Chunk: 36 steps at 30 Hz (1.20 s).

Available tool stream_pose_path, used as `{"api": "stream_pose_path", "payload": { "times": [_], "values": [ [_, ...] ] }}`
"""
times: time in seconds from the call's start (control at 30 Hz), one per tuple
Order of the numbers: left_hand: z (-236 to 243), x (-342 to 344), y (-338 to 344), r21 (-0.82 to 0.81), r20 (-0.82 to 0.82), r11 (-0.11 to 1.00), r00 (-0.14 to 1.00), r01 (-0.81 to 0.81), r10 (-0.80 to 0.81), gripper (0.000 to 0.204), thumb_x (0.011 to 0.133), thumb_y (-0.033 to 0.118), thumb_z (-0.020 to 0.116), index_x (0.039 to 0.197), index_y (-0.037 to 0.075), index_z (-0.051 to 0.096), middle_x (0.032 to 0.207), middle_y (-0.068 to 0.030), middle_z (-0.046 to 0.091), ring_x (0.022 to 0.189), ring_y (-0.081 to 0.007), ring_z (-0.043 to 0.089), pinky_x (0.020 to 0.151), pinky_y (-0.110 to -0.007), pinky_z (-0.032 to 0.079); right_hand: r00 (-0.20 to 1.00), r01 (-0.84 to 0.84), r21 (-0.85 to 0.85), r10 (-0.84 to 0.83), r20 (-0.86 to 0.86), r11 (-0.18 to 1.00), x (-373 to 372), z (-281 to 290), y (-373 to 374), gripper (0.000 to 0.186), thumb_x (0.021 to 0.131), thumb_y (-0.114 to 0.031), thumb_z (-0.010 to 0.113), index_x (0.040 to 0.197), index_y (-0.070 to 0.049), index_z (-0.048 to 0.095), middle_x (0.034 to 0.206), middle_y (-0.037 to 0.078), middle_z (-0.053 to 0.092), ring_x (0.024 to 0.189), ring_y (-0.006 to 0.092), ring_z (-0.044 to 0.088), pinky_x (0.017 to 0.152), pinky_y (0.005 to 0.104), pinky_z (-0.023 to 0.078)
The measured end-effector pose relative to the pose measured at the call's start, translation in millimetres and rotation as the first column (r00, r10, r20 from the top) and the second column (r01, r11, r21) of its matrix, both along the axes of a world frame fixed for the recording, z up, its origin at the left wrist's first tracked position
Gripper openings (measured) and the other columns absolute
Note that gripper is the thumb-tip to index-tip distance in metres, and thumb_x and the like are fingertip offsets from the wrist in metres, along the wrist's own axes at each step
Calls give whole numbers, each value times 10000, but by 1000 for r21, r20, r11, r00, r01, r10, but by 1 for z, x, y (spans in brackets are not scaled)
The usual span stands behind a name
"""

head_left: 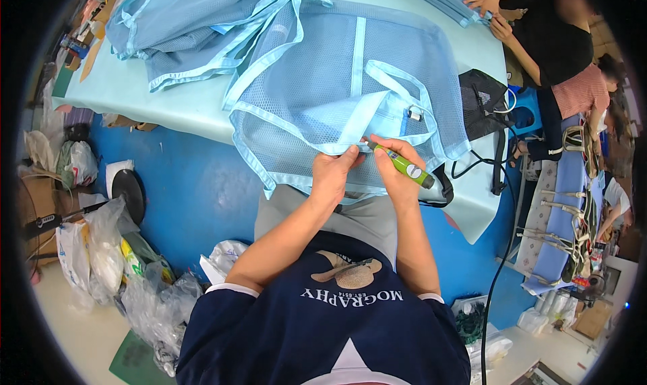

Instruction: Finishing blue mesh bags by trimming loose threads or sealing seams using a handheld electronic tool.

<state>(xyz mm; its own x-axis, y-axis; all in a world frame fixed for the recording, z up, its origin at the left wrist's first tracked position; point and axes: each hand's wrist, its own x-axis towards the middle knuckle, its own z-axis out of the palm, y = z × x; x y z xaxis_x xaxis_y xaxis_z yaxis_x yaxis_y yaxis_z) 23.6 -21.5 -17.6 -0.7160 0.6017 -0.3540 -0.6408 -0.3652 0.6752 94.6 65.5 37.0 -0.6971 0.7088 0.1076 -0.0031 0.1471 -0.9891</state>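
Observation:
A blue mesh bag (310, 68) with light blue binding and straps lies spread over the table's near edge and hangs toward my lap. My left hand (331, 176) pinches the light blue binding between thumb and fingers at the bag's near side. Just to its right, my right hand (399, 172) is wrapped round a green pen-shaped tool (408, 168) with a dark end. The tool's tip points up and left, close to the pinched binding; whether it touches cannot be made out. A light blue strap loop (404, 75) with a small dark and silver piece (414, 114) lies above my hands.
More blue mesh pieces (195, 21) are heaped at the far left of the table (145, 92). A black drawstring pouch (482, 98) and a black cable (504, 243) are on the right. Another person (549, 34) works at the far right. Plastic bags (111, 240) crowd the left floor.

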Motion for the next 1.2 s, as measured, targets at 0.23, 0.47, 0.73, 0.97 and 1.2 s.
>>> {"api": "stream_pose_path", "payload": {
  "times": [0.23, 0.47, 0.73, 0.97, 1.2],
  "values": [
    [7, 1, 1, -21, 5, 1000, 1000, -15, 15, 143, 822, 13, 550, 954, 21, 606, 932, -55, 619, 809, -125, 582, 684, -248, 492, 999, -37, 20, 37, 3, 999, -2, -12, -1, 140, 733, 35, 593, 872, 29, 592, 940, 143, 633, 862, 145, 595, 779, 258, 464],
    [0, 1, -1, -41, -50, 999, 999, 16, -18, 183, 824, 66, 571, 999, 17, 584, 958, -72, 612, 854, -160, 581, 753, -305, 487, 998, -12, 106, 5, 67, 994, -3, -11, -3, 144, 728, 37, 594, 872, 27, 597, 926, 128, 638, 824, 131, 595, 739, 245, 470],
    [5, 2, 2, -44, -16, 999, 1000, -27, 26, 143, 823, 3, 541, 948, 16, 609, 910, -43, 619, 774, -111, 576, 667, -239, 491, 997, -9, 127, -2, 82, 992, -3, -9, -1, 151, 729, 32, 589, 877, 25, 617, 911, 114, 642, 813, 124, 598, 719, 234, 468],
    [9, 3, 2, -85, -25, 996, 999, -35, 33, 134, 818, 0, 548, 931, 18, 618, 895, -38, 619, 765, -109, 575, 662, -240, 492, 994, -3, 116, -10, 108, 993, -4, -9, -1, 146, 723, 28, 586, 865, 25, 621, 897, 109, 646, 803, 124, 600, 718, 236, 469],
    [6, 4, 2, -79, -50, 996, 998, -42, 38, 137, 819, -1, 544, 935, 12, 616, 892, -40, 620, 764, -107, 575, 661, -240, 493, 986, -3, 83, -10, 164, 997, -4, -1, 1, 135, 723, 5, 592, 851, 22, 629, 868, 92, 648, 771, 109, 594, 701, 235, 465]
  ]
}}
